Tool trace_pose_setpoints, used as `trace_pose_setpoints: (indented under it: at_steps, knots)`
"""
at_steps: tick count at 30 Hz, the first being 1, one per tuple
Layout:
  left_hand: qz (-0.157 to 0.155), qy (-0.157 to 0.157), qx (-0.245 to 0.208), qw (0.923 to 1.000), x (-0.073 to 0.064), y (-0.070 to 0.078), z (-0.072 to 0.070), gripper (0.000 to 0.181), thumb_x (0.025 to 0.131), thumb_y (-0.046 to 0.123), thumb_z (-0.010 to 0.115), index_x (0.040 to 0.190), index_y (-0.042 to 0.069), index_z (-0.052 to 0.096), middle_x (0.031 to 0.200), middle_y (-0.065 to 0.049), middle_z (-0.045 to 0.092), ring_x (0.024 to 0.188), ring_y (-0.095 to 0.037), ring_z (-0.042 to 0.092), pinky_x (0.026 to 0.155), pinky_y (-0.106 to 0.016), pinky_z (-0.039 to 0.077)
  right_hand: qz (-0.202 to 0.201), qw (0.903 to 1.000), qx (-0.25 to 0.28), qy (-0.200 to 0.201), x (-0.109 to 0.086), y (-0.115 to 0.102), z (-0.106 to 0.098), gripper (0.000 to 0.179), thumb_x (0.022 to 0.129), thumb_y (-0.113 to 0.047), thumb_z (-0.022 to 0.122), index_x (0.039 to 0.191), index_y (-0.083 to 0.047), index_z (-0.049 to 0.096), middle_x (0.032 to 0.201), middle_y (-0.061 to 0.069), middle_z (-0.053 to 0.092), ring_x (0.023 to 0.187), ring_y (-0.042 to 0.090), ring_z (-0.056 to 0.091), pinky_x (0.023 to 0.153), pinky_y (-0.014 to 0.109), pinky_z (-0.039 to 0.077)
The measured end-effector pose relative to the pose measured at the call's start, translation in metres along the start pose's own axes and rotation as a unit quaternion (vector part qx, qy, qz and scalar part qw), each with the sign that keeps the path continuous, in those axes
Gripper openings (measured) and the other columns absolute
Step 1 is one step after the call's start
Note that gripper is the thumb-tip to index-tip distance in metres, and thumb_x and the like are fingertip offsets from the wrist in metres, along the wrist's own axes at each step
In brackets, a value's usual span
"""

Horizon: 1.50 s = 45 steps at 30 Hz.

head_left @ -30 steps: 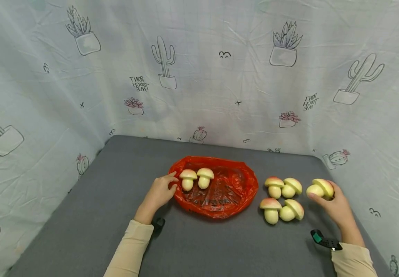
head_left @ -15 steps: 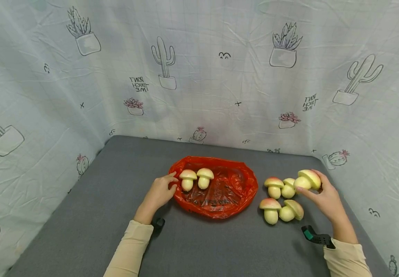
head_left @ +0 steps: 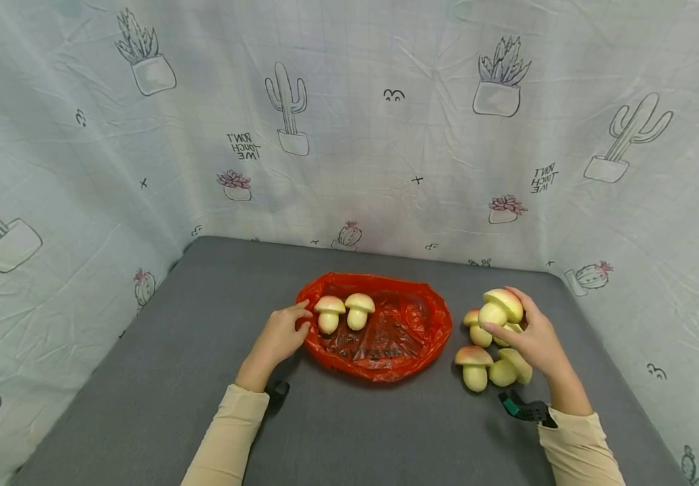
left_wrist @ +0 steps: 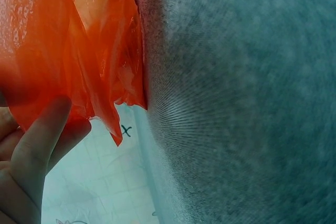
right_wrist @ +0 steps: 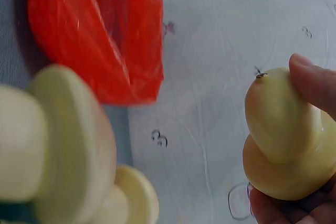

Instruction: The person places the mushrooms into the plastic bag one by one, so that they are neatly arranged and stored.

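My right hand (head_left: 534, 337) grips a toy mushroom (head_left: 500, 308) with a pale stem and a yellow cap blushed pink. It is held up over a group of similar mushrooms, overlapping the two back ones in the head view; its stem end (right_wrist: 278, 114) faces the right wrist camera. A red plastic bag (head_left: 380, 375) lies opened wide, its rim rolled out. Inside, towards its left, are two mushrooms (head_left: 358, 312). My left hand (head_left: 281, 334) pinches the bag's left rim, and in the left wrist view the thumb (left_wrist: 39, 140) lies against the thin red plastic.
Several mushrooms stand or lean right of the bag, the front two being an upright one (head_left: 474, 368) and a tilted one (head_left: 510, 368). All rest on a grey table (head_left: 374, 432). A white curtain (head_left: 349, 121) printed with cacti encloses its back and sides.
The right hand has carried its mushroom leftward and slightly up, from beside the group to over its back pair. The left hand and bag have stayed put.
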State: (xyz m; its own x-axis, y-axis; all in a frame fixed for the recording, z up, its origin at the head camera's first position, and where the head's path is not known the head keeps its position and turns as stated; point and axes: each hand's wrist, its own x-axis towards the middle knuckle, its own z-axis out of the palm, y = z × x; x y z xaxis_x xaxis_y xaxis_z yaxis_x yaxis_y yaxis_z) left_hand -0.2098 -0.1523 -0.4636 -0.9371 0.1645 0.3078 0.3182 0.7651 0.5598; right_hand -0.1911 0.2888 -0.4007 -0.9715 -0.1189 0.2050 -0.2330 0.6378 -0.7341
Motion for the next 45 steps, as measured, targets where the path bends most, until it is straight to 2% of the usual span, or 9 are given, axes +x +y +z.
trace_pose_setpoints:
  at_steps: [3, 8, 18, 21, 29, 32, 38, 40, 45]
  knots:
    - [-0.005, -0.004, -0.001, 1.0, 0.0, 0.0, 0.0, 0.021, 0.084, 0.004, 0.062, 0.102, -0.002, 0.071, 0.13, -0.016, 0.059, 0.109, -0.03, 0.061, 0.071, -0.035, 0.046, -0.006, 0.9999, -0.003, -0.009, 0.004, -0.006, 0.006, 0.077, 0.086, -0.026, 0.069, 0.149, -0.013, 0.026, 0.128, 0.016, 0.048, 0.089, -0.001, 0.05, 0.071, 0.018, 0.044]
    - [-0.018, -0.01, -0.004, 0.9998, 0.0, -0.001, -0.001, 0.022, 0.085, 0.005, 0.061, 0.104, -0.002, 0.071, 0.132, -0.015, 0.057, 0.095, -0.026, 0.063, 0.061, -0.03, 0.041, -0.012, 0.9995, 0.013, -0.026, 0.012, -0.018, 0.017, 0.078, 0.086, -0.026, 0.069, 0.15, -0.015, 0.026, 0.13, 0.016, 0.048, 0.092, 0.001, 0.051, 0.073, 0.019, 0.045]
    - [-0.006, -0.007, -0.004, 0.9999, 0.0, -0.001, 0.0, 0.021, 0.084, 0.005, 0.062, 0.102, -0.003, 0.071, 0.13, -0.016, 0.058, 0.108, -0.031, 0.061, 0.07, -0.035, 0.045, -0.023, 0.9919, 0.101, -0.073, 0.025, -0.023, 0.046, 0.079, 0.085, -0.018, 0.071, 0.15, -0.012, 0.024, 0.136, 0.017, 0.043, 0.095, 0.006, 0.055, 0.074, 0.023, 0.049]
    - [-0.007, -0.009, -0.005, 0.9999, 0.001, 0.0, -0.001, 0.022, 0.085, 0.005, 0.061, 0.103, -0.002, 0.071, 0.131, -0.016, 0.058, 0.109, -0.032, 0.061, 0.072, -0.034, 0.045, -0.026, 0.9921, 0.092, -0.081, 0.028, -0.023, 0.055, 0.08, 0.084, -0.022, 0.071, 0.15, -0.017, 0.025, 0.137, 0.012, 0.044, 0.101, 0.007, 0.055, 0.08, 0.026, 0.048]
    - [-0.003, -0.004, -0.006, 1.0, 0.001, 0.001, -0.003, 0.022, 0.084, 0.004, 0.061, 0.102, -0.002, 0.072, 0.13, -0.017, 0.059, 0.107, -0.031, 0.062, 0.072, -0.034, 0.046, -0.026, 0.9902, 0.081, -0.111, 0.038, -0.032, 0.084, 0.083, 0.082, -0.033, 0.073, 0.149, -0.02, 0.026, 0.138, 0.011, 0.046, 0.117, 0.029, 0.051, 0.094, 0.051, 0.041]
    - [-0.001, -0.003, -0.005, 1.0, 0.0, 0.001, -0.004, 0.021, 0.084, 0.003, 0.061, 0.101, -0.003, 0.071, 0.129, -0.017, 0.059, 0.1, -0.03, 0.063, 0.07, -0.034, 0.045, -0.03, 0.9909, 0.056, -0.119, 0.042, -0.037, 0.096, 0.084, 0.08, -0.038, 0.074, 0.149, -0.018, 0.028, 0.134, 0.011, 0.05, 0.112, 0.028, 0.054, 0.091, 0.049, 0.043]
    - [-0.002, -0.004, 0.001, 1.0, 0.0, 0.001, -0.004, 0.022, 0.084, 0.003, 0.061, 0.102, -0.003, 0.071, 0.13, -0.017, 0.059, 0.106, -0.03, 0.062, 0.073, -0.034, 0.046, -0.05, 0.9886, 0.018, -0.141, 0.055, -0.042, 0.119, 0.08, 0.078, -0.041, 0.075, 0.143, -0.014, 0.037, 0.115, 0.007, 0.059, 0.089, 0.019, 0.057, 0.078, 0.036, 0.046]
    - [-0.006, -0.01, -0.004, 0.9999, 0.0, 0.001, -0.004, 0.022, 0.084, 0.004, 0.06, 0.103, -0.003, 0.071, 0.131, -0.017, 0.058, 0.093, -0.032, 0.064, 0.066, -0.034, 0.044, -0.051, 0.9867, 0.006, -0.154, 0.06, -0.042, 0.125, 0.08, 0.079, -0.041, 0.074, 0.143, -0.011, 0.037, 0.113, 0.008, 0.059, 0.086, 0.018, 0.057, 0.076, 0.035, 0.046]
    - [-0.01, -0.016, -0.008, 0.9998, 0.0, 0.004, -0.004, 0.022, 0.085, 0.005, 0.061, 0.104, -0.002, 0.071, 0.132, -0.015, 0.057, 0.086, -0.03, 0.063, 0.064, -0.032, 0.042, -0.036, 0.9822, -0.029, -0.182, 0.068, -0.041, 0.134, 0.087, 0.079, -0.042, 0.074, 0.146, -0.006, 0.032, 0.133, 0.014, 0.051, 0.103, 0.026, 0.056, 0.085, 0.042, 0.046]
